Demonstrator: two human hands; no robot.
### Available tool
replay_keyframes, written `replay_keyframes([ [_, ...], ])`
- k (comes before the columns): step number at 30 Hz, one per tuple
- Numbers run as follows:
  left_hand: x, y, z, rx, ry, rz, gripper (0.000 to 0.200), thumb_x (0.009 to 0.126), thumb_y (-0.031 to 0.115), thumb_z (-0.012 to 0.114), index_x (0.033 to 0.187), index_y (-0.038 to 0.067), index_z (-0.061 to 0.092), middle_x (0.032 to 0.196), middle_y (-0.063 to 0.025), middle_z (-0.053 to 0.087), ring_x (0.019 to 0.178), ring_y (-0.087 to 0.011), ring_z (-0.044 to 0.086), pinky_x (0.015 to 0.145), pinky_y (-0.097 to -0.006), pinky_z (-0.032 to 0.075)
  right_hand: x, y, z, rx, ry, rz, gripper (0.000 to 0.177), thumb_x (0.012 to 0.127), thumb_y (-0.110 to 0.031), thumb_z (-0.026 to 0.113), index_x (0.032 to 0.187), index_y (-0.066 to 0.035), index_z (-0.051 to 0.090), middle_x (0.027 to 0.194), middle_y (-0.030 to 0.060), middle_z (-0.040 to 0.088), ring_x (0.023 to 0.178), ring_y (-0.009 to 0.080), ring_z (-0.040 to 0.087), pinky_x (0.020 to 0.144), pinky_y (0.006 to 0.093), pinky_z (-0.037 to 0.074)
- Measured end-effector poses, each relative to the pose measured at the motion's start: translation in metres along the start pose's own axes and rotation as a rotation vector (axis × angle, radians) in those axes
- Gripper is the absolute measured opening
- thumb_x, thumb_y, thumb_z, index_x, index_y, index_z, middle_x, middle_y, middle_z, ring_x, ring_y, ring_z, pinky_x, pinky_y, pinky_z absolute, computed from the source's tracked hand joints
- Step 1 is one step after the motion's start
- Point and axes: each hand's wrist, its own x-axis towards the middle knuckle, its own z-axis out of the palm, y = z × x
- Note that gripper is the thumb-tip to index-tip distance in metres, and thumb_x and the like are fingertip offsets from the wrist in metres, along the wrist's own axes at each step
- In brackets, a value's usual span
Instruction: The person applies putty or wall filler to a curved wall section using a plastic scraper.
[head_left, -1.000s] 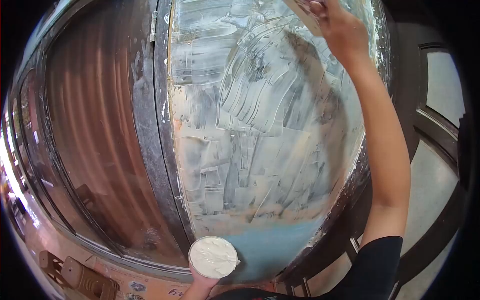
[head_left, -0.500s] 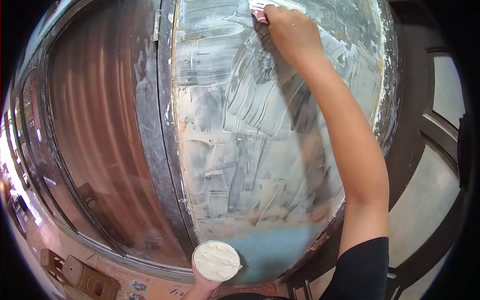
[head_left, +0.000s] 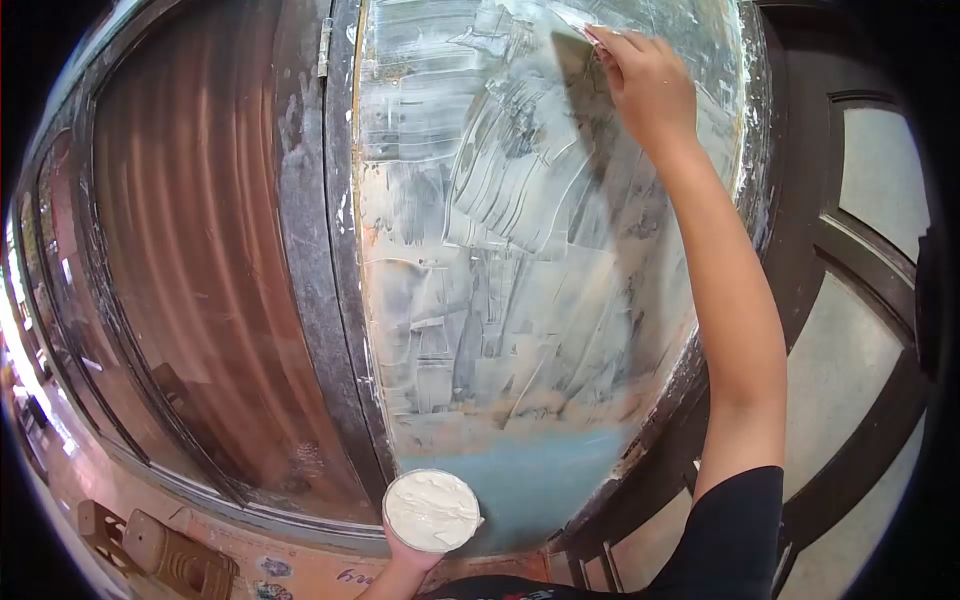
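Shifted rightward across the panel (head_left: 520, 300) since the preceding frame, the right hand (head_left: 652, 88) now stands near the upper right of the streaked surface, the arm extended upward. Its fingers are closed on a flat tool (head_left: 591, 36), of which only a pale edge and a small reddish part show; whether the tool touches the panel cannot be told. A shadow falls on the panel beneath hand and forearm. Low in the view, the left hand (head_left: 410, 556) grasps a round container (head_left: 477, 497) from beneath and from its left side; white paste (head_left: 430, 510) fills it to near the rim. Whitish, overlapping strokes cover most of the panel, above a smooth blue band (head_left: 520, 480) at its foot. To the left stands a dark frame (head_left: 305, 190) with a brown curtain (head_left: 195, 250) beside it; brown plastic stools (head_left: 165, 550) lie at lower left.
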Motion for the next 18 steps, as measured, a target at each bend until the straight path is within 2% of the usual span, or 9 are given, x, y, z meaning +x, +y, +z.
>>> replay_keyframes([
  [1,-0.003,-0.001,0.002,0.042,0.001,0.026,0.07,0.093,0.063,0.037,0.144,0.016,0.048,0.149,-0.0137,0.047,0.136,-0.0431,0.044,0.109,-0.0763,0.027,-0.009,-0.002,0.001,0.0,-0.005,0.002,0.019,0.081,-0.013,0.065,0.099,-0.017,0.072,0.082,0.0021,0.067,0.078,0.0239,0.063,0.066,0.0395,0.05],
  [3,-0.006,-0.001,-0.003,-0.015,-0.057,0.009,0.069,0.093,0.062,0.038,0.145,0.016,0.047,0.149,-0.0142,0.047,0.135,-0.0442,0.044,0.108,-0.0771,0.027,-0.051,-0.026,0.002,-0.09,-0.4,-0.081,0.028,0.083,-0.013,0.064,0.11,-0.016,0.071,0.092,0.0031,0.069,0.082,0.0227,0.062,0.073,0.0371,0.049],
  [5,-0.01,-0.003,-0.001,0.008,-0.05,0.027,0.069,0.094,0.061,0.039,0.145,0.016,0.046,0.148,-0.0152,0.047,0.135,-0.0449,0.044,0.109,-0.0776,0.025,-0.124,-0.098,-0.031,0.163,-0.313,-0.13,0.03,0.083,-0.016,0.063,0.113,-0.013,0.07,0.102,0.0017,0.069,0.089,0.0218,0.06,0.08,0.0416,0.045],
  [6,-0.012,-0.004,-0.002,0.0,-0.075,0.023,0.069,0.093,0.061,0.039,0.145,0.016,0.045,0.148,-0.0158,0.046,0.135,-0.0453,0.044,0.109,-0.0777,0.024,-0.158,-0.128,-0.053,0.151,-0.481,-0.232,0.03,0.083,-0.019,0.064,0.112,-0.017,0.07,0.11,-0.0016,0.069,0.091,0.02,0.059,0.083,0.0423,0.043],
  [7,-0.013,-0.003,-0.004,-0.057,-0.073,-0.006,0.069,0.094,0.061,0.039,0.146,0.015,0.045,0.149,-0.0159,0.046,0.135,-0.045,0.043,0.109,-0.0776,0.025,-0.183,-0.153,-0.071,0.263,-0.42,-0.239,0.027,0.084,-0.02,0.064,0.11,-0.021,0.071,0.115,-0.0035,0.069,0.093,0.0185,0.06,0.085,0.0413,0.042],
  [9,-0.016,-0.001,-0.008,-0.024,-0.036,0.02,0.067,0.095,0.06,0.038,0.145,0.017,0.046,0.15,-0.0151,0.046,0.136,-0.0441,0.044,0.108,-0.0792,0.023,-0.191,-0.177,-0.094,0.368,-0.36,-0.164,0.028,0.084,-0.023,0.064,0.111,-0.026,0.072,0.103,-0.0073,0.07,0.091,0.0146,0.06,0.086,0.0405,0.039],
  [14,-0.02,0.003,-0.006,-0.055,-0.041,0.024,0.066,0.095,0.059,0.037,0.146,0.017,0.046,0.15,-0.0153,0.046,0.136,-0.0447,0.043,0.107,-0.0802,0.023,-0.079,-0.1,-0.059,0.192,-0.141,-0.099,0.03,0.085,-0.021,0.067,0.113,-0.03,0.072,0.106,-0.0055,0.072,0.087,0.0165,0.061,0.08,0.0369,0.04],
  [17,-0.021,0.0,-0.008,-0.09,-0.024,0.036,0.066,0.096,0.059,0.037,0.145,0.016,0.046,0.151,-0.0157,0.045,0.136,-0.045,0.043,0.107,-0.0796,0.025,-0.024,-0.056,-0.008,0.122,-0.019,-0.018,0.022,0.083,-0.02,0.068,0.104,-0.023,0.073,0.1,-0.0037,0.072,0.087,0.0228,0.063,0.075,0.0395,0.045],
  [18,-0.02,-0.001,-0.005,-0.05,-0.028,0.047,0.066,0.096,0.059,0.037,0.145,0.016,0.046,0.15,-0.0161,0.045,0.136,-0.045,0.043,0.107,-0.0794,0.025,-0.025,-0.057,0.0,0.098,-0.086,0.0,0.02,0.083,-0.019,0.067,0.102,-0.022,0.073,0.099,-0.0032,0.071,0.086,0.0225,0.063,0.074,0.0389,0.046],
])
